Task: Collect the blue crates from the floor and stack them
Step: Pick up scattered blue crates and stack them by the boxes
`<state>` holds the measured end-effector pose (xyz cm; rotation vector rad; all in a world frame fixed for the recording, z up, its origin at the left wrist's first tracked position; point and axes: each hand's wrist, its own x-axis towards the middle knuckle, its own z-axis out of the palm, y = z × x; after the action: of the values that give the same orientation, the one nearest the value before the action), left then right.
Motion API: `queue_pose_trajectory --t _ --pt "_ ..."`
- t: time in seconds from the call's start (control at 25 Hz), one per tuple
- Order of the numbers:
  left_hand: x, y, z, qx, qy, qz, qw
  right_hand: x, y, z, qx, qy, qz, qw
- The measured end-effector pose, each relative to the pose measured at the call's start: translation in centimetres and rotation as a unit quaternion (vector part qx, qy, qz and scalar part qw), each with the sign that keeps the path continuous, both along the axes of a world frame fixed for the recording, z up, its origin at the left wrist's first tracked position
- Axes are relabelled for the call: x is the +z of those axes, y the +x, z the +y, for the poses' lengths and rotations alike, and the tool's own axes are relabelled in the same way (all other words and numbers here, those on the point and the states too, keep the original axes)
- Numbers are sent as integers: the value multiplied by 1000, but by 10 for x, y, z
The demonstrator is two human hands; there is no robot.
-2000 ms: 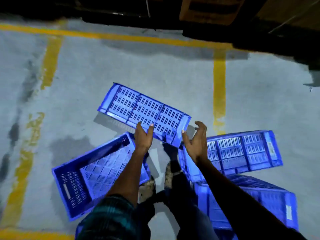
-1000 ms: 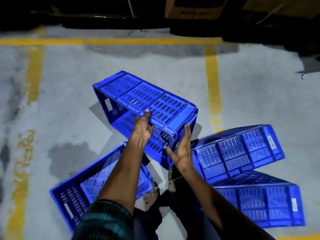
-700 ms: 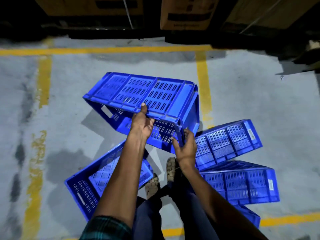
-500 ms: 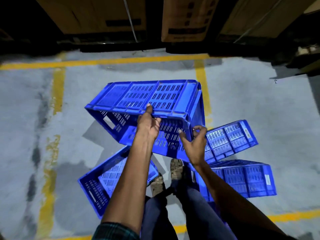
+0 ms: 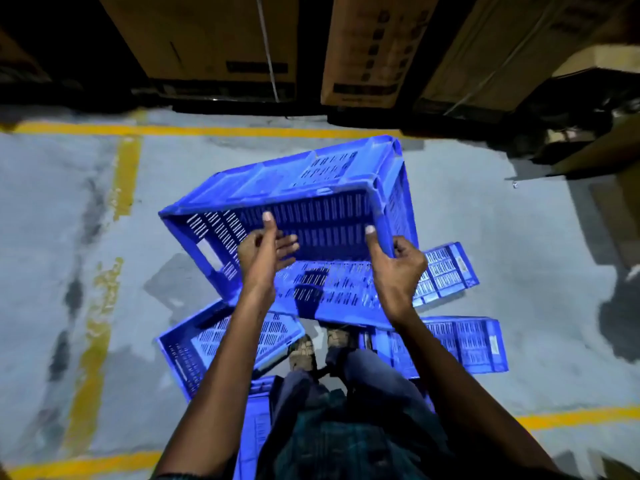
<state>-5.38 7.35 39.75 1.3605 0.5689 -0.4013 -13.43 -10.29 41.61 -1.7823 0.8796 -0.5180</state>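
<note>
I hold a blue slatted crate (image 5: 311,181) off the floor in front of me, tipped so that its open side faces me. My right hand (image 5: 394,268) grips the crate's right rim. My left hand (image 5: 265,249) is inside the opening with thumb up and fingers apart, not closed around any part. Below lie more blue crates: one open-side-up at the left (image 5: 187,355), two on their sides at the right (image 5: 450,268) (image 5: 481,344), and one partly hidden by my legs (image 5: 252,431).
Tall cardboard boxes (image 5: 214,36) (image 5: 367,46) stand on dark pallets along the far edge. Yellow lines (image 5: 128,174) mark the grey concrete floor. My feet (image 5: 304,351) stand between the floor crates. Another box (image 5: 620,216) sits at the right.
The crate has been lifted from the floor and turned so its opening faces me. My left hand has come off the rim and opened; the right hand shifted to the right rim.
</note>
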Motion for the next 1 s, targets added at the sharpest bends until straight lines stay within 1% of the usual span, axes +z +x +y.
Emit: queue_pose_trajectory --t 0.12,0.24,0.28,0.36,0.44,0.52,0.64,0.72,0.88,1.0 --pt "-29 -18 29 67 107 -41 991 31 -11 12 13 10 -9 1000" --pt "-61 -20 59 57 257 -48 964 51 -23 26 5 17 -13 1000" --pt "-66 -17 67 57 289 -59 954 57 -26 26 3 24 -19 1000" --pt "-73 -7 77 58 320 -85 942 64 -33 20 0 28 -21 999" --pt "-74 8 88 62 354 -75 930 71 -42 13 1 31 -25 999" --pt "-78 20 99 60 353 -24 933 75 -49 9 8 39 -26 999" --pt "-98 29 116 61 269 41 960 75 -54 5 14 47 -19 999" --pt "-106 32 120 67 231 62 969 74 -51 2 24 53 -15 998" --pt "-110 54 118 108 175 104 973 63 -31 -20 35 50 -14 998" --pt "-118 69 114 107 175 110 973 39 -1 -54 7 43 -8 999"
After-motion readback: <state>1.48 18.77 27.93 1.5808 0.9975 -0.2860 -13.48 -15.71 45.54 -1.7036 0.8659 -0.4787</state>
